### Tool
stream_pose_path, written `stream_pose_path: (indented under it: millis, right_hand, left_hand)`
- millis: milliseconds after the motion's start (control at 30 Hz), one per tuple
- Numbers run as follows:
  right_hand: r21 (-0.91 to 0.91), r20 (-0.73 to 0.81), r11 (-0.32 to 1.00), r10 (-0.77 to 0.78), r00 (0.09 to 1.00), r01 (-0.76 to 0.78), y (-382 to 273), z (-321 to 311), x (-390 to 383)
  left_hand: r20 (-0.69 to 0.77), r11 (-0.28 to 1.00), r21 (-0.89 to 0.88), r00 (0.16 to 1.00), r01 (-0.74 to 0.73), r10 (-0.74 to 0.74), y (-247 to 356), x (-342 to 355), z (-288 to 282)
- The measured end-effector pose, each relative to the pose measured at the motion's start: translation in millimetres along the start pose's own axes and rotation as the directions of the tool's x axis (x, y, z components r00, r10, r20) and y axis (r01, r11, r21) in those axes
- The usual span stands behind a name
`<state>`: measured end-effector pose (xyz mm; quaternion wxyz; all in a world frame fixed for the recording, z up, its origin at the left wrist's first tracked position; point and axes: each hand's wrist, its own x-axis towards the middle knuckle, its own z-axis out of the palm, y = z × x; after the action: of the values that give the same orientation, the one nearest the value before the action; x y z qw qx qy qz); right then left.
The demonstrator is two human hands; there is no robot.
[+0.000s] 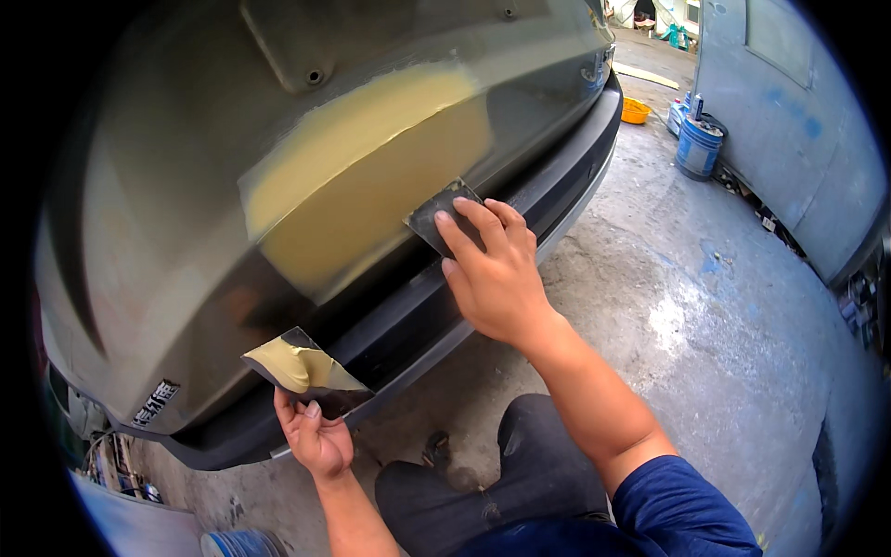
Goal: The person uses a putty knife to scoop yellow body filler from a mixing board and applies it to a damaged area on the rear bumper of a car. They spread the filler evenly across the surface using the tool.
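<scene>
A broad patch of yellow body filler (371,176) covers the middle of a grey car's rear panel (176,186), with a crease running across it. My right hand (506,283) grips a dark flat filler spreader (429,213), fingers spread over its face. The spreader's edge lies at the patch's lower right, just above the black bumper (408,316). Lower left, my left hand (320,444) pinches a thin dark plate (348,401) from below. A thick smear of the same yellow filler (292,365) sits on that plate, which is tilted.
On the concrete floor (631,316) to the right stand a blue bucket (698,148) and a yellow basin (635,111). A grey-blue metal door (789,121) rises behind them. Another blue bucket (243,544) is at the lower left. The bumper juts out below the panel.
</scene>
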<state>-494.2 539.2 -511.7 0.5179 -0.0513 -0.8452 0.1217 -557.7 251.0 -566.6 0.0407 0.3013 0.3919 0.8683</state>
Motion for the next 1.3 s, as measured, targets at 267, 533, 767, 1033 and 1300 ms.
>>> stream_pose_path:
  millis: [267,533,767,1033,1300]
  right_hand:
    - [-0.032,-0.151,0.999,-0.006,0.989,0.001,15.6,-19.5,45.9]
    - [-0.025,-0.157,0.999,-0.030,0.987,0.027,23.1,-13.9,59.3]
    - [-0.017,-0.085,1.000,-0.007,0.996,0.005,23.7,-11.5,41.3]
    - [-0.017,-0.143,1.000,-0.017,0.990,0.015,24.0,-20.0,60.2]
    - [0.013,-0.087,0.999,-0.034,0.996,0.035,28.4,-0.2,29.3]
  left_hand:
    - [0.018,1.000,0.007,1.000,-0.004,0.004,0.8,1.4,-1.3]
    - [0.003,1.000,0.019,1.000,-0.001,0.001,0.6,-0.2,-2.8]
    - [0.007,1.000,0.015,1.000,-0.011,0.011,-1.2,-1.4,-5.6]
    - [-0.011,1.000,0.027,1.000,-0.016,0.016,-0.9,-0.3,-3.7]
    - [-0.003,1.000,0.019,1.000,-0.020,0.020,-1.5,-2.2,-4.8]
